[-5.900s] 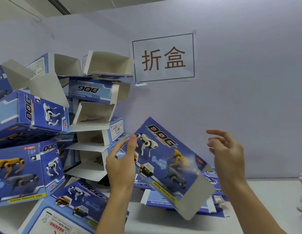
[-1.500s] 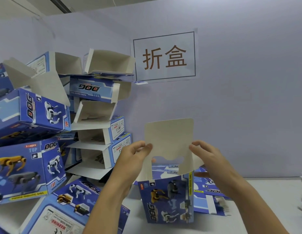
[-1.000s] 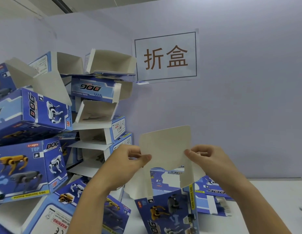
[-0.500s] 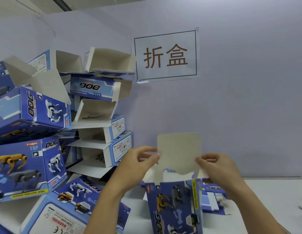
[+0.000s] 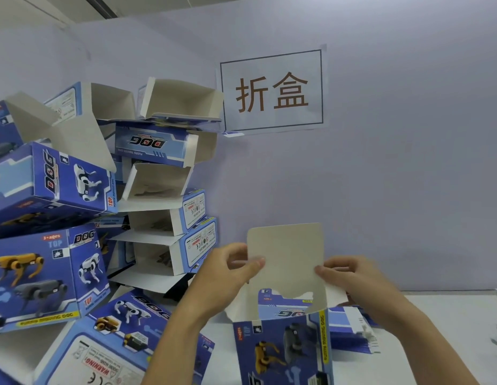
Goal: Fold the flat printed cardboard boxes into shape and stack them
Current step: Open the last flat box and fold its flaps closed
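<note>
Mid-fold: I hold the box (image 5: 283, 348) upright over the table (image 5: 450, 323), left hand (image 5: 228, 270) and right hand (image 5: 350, 279) each pinching the raised top flap (image 5: 286, 259) (plain side facing me), next tuck it down, then stack.

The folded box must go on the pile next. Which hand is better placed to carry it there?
Left, probably. The pile stands on the left side, and the left hand already pinches the left edge of the box flap, nearest to it. The right hand would have to cross over.
</note>
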A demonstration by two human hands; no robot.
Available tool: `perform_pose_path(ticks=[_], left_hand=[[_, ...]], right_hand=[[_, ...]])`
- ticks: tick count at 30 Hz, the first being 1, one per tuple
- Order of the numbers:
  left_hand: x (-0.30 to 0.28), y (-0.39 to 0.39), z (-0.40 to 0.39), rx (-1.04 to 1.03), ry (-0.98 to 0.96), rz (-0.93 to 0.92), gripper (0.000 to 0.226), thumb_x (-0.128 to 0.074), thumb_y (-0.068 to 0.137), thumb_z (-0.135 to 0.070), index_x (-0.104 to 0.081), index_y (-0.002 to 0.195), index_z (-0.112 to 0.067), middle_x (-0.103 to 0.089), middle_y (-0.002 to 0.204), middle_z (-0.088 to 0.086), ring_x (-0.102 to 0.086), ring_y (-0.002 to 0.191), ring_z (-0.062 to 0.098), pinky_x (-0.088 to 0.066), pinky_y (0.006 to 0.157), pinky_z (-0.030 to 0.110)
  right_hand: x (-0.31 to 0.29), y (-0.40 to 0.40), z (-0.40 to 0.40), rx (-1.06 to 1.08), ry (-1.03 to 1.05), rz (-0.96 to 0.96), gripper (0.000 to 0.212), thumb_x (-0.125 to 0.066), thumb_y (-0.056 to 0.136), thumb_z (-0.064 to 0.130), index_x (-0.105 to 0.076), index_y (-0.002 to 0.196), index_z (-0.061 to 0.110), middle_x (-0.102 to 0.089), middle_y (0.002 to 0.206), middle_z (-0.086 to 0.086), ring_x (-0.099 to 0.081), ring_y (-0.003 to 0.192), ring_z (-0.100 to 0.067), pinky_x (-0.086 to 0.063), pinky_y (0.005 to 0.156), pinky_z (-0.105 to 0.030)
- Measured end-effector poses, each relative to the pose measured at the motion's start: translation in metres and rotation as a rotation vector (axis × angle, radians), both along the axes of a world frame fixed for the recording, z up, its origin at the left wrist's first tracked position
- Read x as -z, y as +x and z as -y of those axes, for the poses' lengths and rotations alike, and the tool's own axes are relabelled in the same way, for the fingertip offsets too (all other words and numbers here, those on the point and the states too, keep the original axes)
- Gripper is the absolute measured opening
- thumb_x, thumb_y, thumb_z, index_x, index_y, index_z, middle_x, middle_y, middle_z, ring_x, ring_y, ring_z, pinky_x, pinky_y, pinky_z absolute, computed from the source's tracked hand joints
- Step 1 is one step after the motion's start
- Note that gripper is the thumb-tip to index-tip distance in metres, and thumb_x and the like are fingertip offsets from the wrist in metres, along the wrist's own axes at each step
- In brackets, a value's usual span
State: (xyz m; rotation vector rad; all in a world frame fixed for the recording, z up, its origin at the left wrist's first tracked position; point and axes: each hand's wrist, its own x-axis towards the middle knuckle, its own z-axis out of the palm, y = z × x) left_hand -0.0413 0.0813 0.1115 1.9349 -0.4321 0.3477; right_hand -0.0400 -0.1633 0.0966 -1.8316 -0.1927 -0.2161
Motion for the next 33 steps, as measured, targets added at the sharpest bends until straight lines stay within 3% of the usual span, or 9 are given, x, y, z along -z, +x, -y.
perform_pose_path(ticks=[4, 7, 12, 15, 18, 23, 27, 30, 33], left_hand=[[-0.001, -0.003, -0.002, 0.030, 0.032, -0.096, 0.022, -0.063, 0.093, -0.041, -0.078, 0.100, -0.026, -0.076, 0.090, -0.017, -0.062, 0.075, -0.006, -0.045, 0.075, 0.017], [-0.002, -0.003, -0.003, -0.035, -0.007, -0.145, 0.024, -0.065, 0.091, -0.045, -0.079, 0.085, -0.026, -0.072, 0.072, -0.017, -0.060, 0.067, -0.007, -0.042, 0.073, 0.021], [-0.002, -0.006, 0.001, -0.075, -0.014, -0.224, 0.028, -0.064, 0.093, -0.044, -0.078, 0.093, -0.020, -0.076, 0.088, -0.003, -0.068, 0.082, 0.010, -0.050, 0.072, 0.025], [-0.002, -0.006, 0.004, -0.071, 0.007, -0.315, 0.037, -0.059, 0.097, -0.043, -0.075, 0.101, -0.010, -0.077, 0.090, 0.003, -0.070, 0.073, 0.015, -0.053, 0.067, 0.027], [-0.003, -0.007, 0.003, -0.048, -0.006, -0.389, 0.033, -0.059, 0.098, -0.036, -0.071, 0.111, -0.007, -0.077, 0.093, 0.006, -0.071, 0.071, 0.015, -0.055, 0.064, 0.025], [0.001, 0.001, 0.000, 0.081, -0.155, -0.552, 0.027, -0.056, 0.100, -0.022, -0.059, 0.122, -0.006, -0.072, 0.112, 0.020, -0.070, 0.103, 0.038, -0.054, 0.091, 0.048], [0.009, 0.007, 0.001, 0.119, -0.242, -0.676, 0.027, -0.057, 0.098, -0.020, -0.059, 0.119, -0.004, -0.072, 0.113, 0.021, -0.071, 0.094, 0.032, -0.056, 0.080, 0.039], [0.017, 0.011, 0.000, 0.138, -0.354, -0.744, 0.034, -0.061, 0.094, -0.021, -0.058, 0.124, -0.004, -0.073, 0.109, 0.021, -0.072, 0.094, 0.031, -0.058, 0.071, 0.038], [0.016, 0.011, 0.003, 0.147, -0.397, -0.711, 0.034, -0.060, 0.095, -0.019, -0.057, 0.125, -0.004, -0.075, 0.100, 0.019, -0.075, 0.077, 0.028, -0.059, 0.061, 0.032]], right_hand=[[-0.005, -0.002, -0.006, -0.045, -0.075, -0.016, 0.031, -0.061, 0.095, 0.039, -0.075, 0.096, 0.011, -0.078, 0.087, -0.002, -0.074, 0.077, -0.024, -0.056, 0.061, -0.024], [-0.007, -0.003, -0.008, -0.030, -0.096, -0.004, 0.033, -0.060, 0.095, 0.044, -0.076, 0.096, 0.015, -0.078, 0.087, 0.001, -0.075, 0.076, -0.021, -0.062, 0.069, -0.033], [-0.008, -0.003, -0.007, 0.025, -0.134, -0.044, 0.033, -0.062, 0.093, 0.046, -0.079, 0.088, 0.019, -0.077, 0.085, 0.002, -0.073, 0.077, -0.024, -0.060, 0.067, -0.030], [-0.005, 0.000, -0.005, 0.070, -0.115, -0.085, 0.028, -0.064, 0.093, 0.044, -0.078, 0.088, 0.019, -0.077, 0.080, 0.005, -0.072, 0.070, -0.017, -0.050, 0.055, -0.020], [-0.002, 0.004, -0.007, 0.059, -0.052, -0.166, 0.027, -0.067, 0.092, 0.039, -0.074, 0.098, 0.014, -0.077, 0.088, -0.002, -0.073, 0.072, -0.019, -0.050, 0.051, -0.019], [0.006, 0.007, -0.006, 0.034, 0.102, -0.300, 0.025, -0.068, 0.091, 0.025, -0.062, 0.109, 0.009, -0.075, 0.097, -0.018, -0.075, 0.086, -0.035, -0.059, 0.079, -0.042], [0.011, 0.009, -0.005, 0.013, 0.217, -0.384, 0.025, -0.066, 0.090, 0.022, -0.060, 0.111, 0.011, -0.074, 0.099, -0.019, -0.075, 0.081, -0.032, -0.054, 0.064, -0.034], [0.015, 0.011, -0.004, 0.006, 0.272, -0.414, 0.027, -0.069, 0.089, 0.022, -0.061, 0.113, 0.010, -0.074, 0.104, -0.020, -0.072, 0.094, -0.033, -0.053, 0.067, -0.035], [0.017, 0.014, -0.003, -0.009, 0.288, -0.387, 0.028, -0.067, 0.091, 0.019, -0.061, 0.116, 0.008, -0.072, 0.107, -0.022, -0.069, 0.099, -0.036, -0.053, 0.070, -0.037]])
